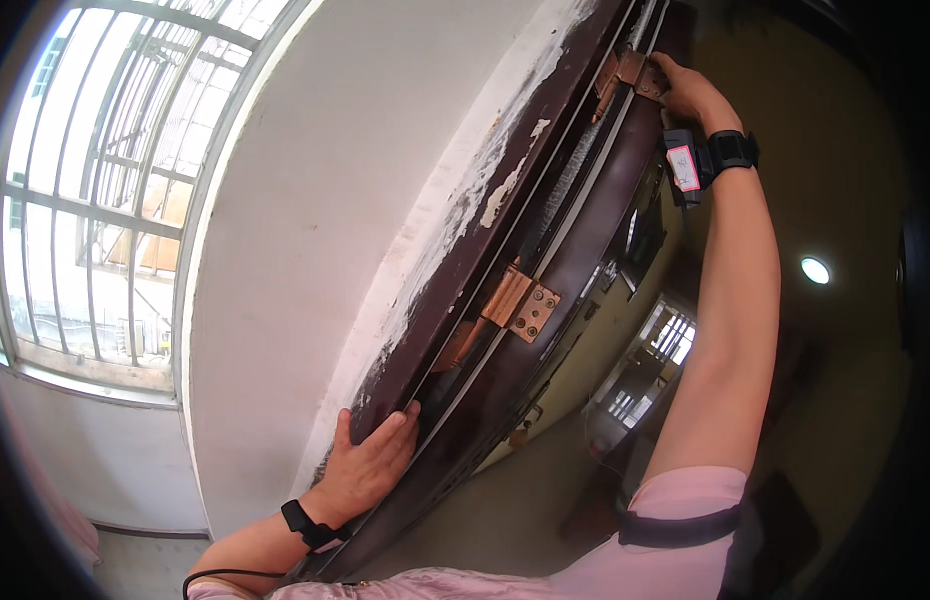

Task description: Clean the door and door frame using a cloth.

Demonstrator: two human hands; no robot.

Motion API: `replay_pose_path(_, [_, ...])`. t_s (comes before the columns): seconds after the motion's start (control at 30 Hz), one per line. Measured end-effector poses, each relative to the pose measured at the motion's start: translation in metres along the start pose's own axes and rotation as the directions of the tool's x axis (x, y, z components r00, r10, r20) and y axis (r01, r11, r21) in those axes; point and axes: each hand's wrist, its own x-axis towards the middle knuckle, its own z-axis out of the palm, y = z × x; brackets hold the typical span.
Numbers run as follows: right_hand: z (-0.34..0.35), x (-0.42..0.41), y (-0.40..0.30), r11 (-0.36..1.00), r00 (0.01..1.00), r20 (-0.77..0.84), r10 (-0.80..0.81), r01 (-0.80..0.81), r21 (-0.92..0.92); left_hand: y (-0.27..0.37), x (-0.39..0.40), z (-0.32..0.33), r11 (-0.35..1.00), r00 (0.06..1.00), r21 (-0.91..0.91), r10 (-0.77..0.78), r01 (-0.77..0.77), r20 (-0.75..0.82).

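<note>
My left hand (371, 465) lies on the dark brown door frame (427, 330), its thumb apart from its fingers and the fingertips at the frame's inner edge. High on the right, my right hand (690, 94) touches the copper-coloured upper hinge (649, 79) at the edge of the brown door (592, 217). Its palm side is hidden, so I cannot tell whether it holds anything. Between my hands, a second copper-coloured hinge (521, 304) joins door and frame, with several screws in its visible leaf. A pale strip (585, 169) runs along the gap.
Chipped white paint (442, 244) borders the frame beside a plain wall (322, 165). A barred window (97, 202) is at the left. Beyond the door are a dim room and a lit ceiling lamp (815, 270). A black device (684, 166) is strapped at my right wrist.
</note>
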Motion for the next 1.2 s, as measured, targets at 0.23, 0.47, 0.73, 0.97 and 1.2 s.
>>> replay_pose_path(0.23, [0.003,0.005,0.006,1.0,1.0,-0.031,-0.005,0.006,0.027,-0.003,0.001,-0.002,1.0,1.0,-0.008,-0.006,0.006,-0.027])
replay_pose_path(0.47, [0.006,0.005,0.013,0.994,0.993,-0.081,-0.083,0.088,0.065,-0.002,0.001,-0.002,1.0,1.0,-0.012,0.006,-0.007,-0.028])
replay_pose_path(0.73, [0.019,-0.014,0.056,0.926,0.844,-0.451,0.289,-0.127,0.356,-0.002,0.001,0.0,0.999,0.999,-0.041,-0.02,0.019,-0.031])
replay_pose_path(0.97, [0.029,0.04,0.05,0.973,0.494,-0.838,-0.23,0.137,-0.186,0.0,0.001,0.0,0.999,1.0,-0.05,-0.017,0.016,-0.017])
replay_pose_path(1.2, [0.066,-0.051,0.028,0.877,0.754,-0.603,-0.26,0.445,0.179,0.002,0.007,0.0,0.999,0.999,-0.032,-0.012,0.011,-0.035])
